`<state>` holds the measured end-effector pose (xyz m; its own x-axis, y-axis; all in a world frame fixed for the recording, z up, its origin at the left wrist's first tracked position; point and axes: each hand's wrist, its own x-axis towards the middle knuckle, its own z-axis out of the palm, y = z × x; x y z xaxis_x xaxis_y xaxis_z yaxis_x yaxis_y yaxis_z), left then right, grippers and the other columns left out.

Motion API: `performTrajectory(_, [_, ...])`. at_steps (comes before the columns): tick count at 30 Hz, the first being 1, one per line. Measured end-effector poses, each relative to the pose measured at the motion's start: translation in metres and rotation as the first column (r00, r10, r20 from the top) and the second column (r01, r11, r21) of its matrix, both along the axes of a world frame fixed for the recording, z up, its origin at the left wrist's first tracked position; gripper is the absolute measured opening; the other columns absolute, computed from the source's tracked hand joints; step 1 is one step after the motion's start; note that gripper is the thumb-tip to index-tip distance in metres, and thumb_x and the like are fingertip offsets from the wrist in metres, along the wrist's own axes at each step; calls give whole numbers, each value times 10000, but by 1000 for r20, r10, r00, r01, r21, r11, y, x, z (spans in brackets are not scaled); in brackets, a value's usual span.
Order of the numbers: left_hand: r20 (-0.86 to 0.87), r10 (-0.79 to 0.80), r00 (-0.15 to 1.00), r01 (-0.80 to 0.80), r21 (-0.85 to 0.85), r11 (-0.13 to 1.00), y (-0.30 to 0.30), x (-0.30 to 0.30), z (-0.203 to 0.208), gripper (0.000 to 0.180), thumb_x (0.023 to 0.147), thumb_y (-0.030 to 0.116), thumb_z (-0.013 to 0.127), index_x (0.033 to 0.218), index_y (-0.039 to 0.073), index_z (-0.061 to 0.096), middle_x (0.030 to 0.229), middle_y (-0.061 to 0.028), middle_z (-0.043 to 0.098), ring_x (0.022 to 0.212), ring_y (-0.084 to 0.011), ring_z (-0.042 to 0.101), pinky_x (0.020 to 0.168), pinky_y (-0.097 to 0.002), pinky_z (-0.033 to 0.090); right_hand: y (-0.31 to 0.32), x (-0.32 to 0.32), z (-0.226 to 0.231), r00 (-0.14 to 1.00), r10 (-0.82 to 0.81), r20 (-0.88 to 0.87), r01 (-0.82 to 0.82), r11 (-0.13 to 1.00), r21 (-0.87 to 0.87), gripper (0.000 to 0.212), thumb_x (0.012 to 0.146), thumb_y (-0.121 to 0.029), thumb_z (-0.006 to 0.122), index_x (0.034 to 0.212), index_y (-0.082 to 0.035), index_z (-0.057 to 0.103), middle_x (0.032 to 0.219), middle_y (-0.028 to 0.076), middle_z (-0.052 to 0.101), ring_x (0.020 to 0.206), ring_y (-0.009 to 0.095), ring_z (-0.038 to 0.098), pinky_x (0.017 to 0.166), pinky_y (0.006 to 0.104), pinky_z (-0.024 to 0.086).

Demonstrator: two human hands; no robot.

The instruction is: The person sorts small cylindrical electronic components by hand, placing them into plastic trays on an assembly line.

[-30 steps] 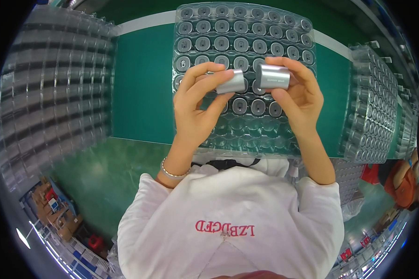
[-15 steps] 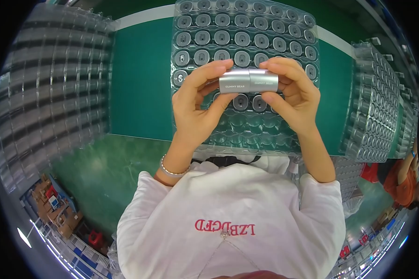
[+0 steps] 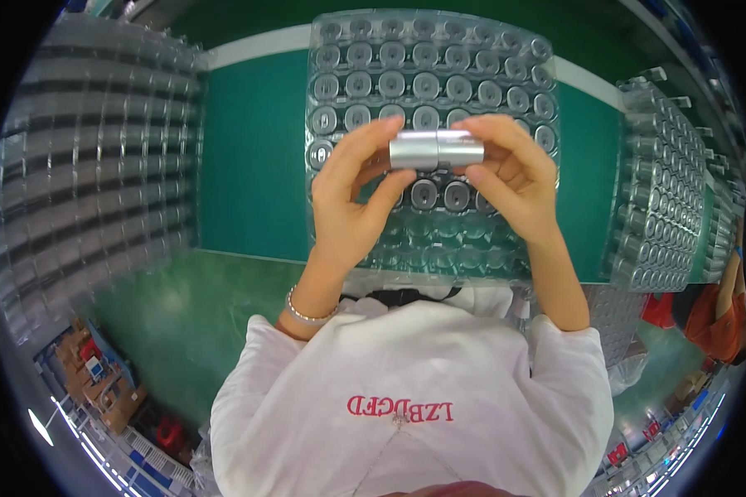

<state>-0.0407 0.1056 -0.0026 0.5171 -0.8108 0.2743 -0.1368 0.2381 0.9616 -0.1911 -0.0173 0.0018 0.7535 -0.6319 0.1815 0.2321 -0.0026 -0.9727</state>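
Observation:
A silver two-part cylindrical tube, like a cosmetic case, lies level between my hands above a clear plastic tray. My left hand grips its left end, fingers on the far side and thumb on the near side. Around the right end my right hand is closed in the same way. A seam shows near the tube's middle. Below, the tray holds rows of similar silver tubes with dark round ends, while its nearest rows show hollow pockets. My hands hide some of the middle rows.
The tray rests on a green tabletop with a pale far strip. Tall stacked clear trays stand at the left. More filled trays lie at the right. A person in orange is at the far right; cardboard boxes sit lower left.
The tube has rolled about its long axis, so its printing has turned toward the far side. Both hands still hold it, slightly further left in view. The tray appears a little lower.

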Motion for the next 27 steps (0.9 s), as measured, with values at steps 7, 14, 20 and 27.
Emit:
performTrajectory(7, [-44, -106, 993, 110, 94, 989, 9, 1, 2, 409, 796, 13, 670, 1181, -19, 536, 1116, -82, 526, 1041, -186, 550, 802, -248, 485, -1, -9, 1, 995, 19, -101, -14, 998, 54, 313, 849, -34, 591, 1147, 56, 552, 964, 92, 617, 818, 130, 606, 685, 244, 511])
performTrajectory(14, [-271, -102, 957, 102, -14, 995, 8, -3, -4, 405, 784, 4, 678, 1168, -15, 549, 1082, -74, 521, 953, -165, 573, 780, -262, 528, 6, -8, -1, 998, 18, -61, -6, 983, 186, 247, 870, -66, 597, 1099, 23, 565, 853, 69, 621, 678, 91, 587, 589, 210, 487])
performTrajectory(20, [-443, -92, 892, 141, 80, 987, 10, 5, -2, 387, 800, -21, 644, 1170, -26, 529, 976, -80, 539, 801, -180, 637, 719, -284, 549, 0, -4, 3, 976, 111, -188, -54, 957, 284, 201, 896, -172, 560, 969, 15, 543, 709, 117, 620, 494, 134, 582, 430, 232, 474])
performTrajectory(27, [-587, -177, 790, 290, 104, 951, 6, 12, -8, 310, 826, 168, 672, 1042, -31, 574, 895, -92, 592, 747, -198, 653, 662, -292, 584, -4, -3, -3, 975, 182, -129, -102, 877, 470, 248, 918, -262, 536, 869, -23, 496, 670, 121, 603, 457, 148, 589, 335, 229, 450])
